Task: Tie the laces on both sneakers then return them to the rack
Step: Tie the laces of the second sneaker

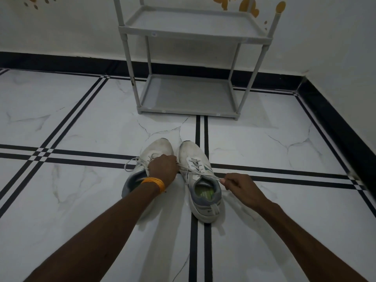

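Two white sneakers with grey collars stand side by side on the floor, toes pointing away from me. The right sneaker (200, 180) has its laces (195, 171) stretched taut across its tongue. My left hand (162, 168) pinches one lace end between the two shoes and partly covers the left sneaker (156, 149). My right hand (236, 186) pinches the other lace end to the right of the shoe's collar. A loose lace loop (132, 162) of the left sneaker hangs out to the left. The grey rack (189, 33) stands beyond the shoes.
The rack's two shelves, upper and lower (189, 96), hold nothing and sit against the white wall. The floor is white marble tile with black stripes (200, 127). A black skirting (333, 117) runs along the walls, with a corner at the right.
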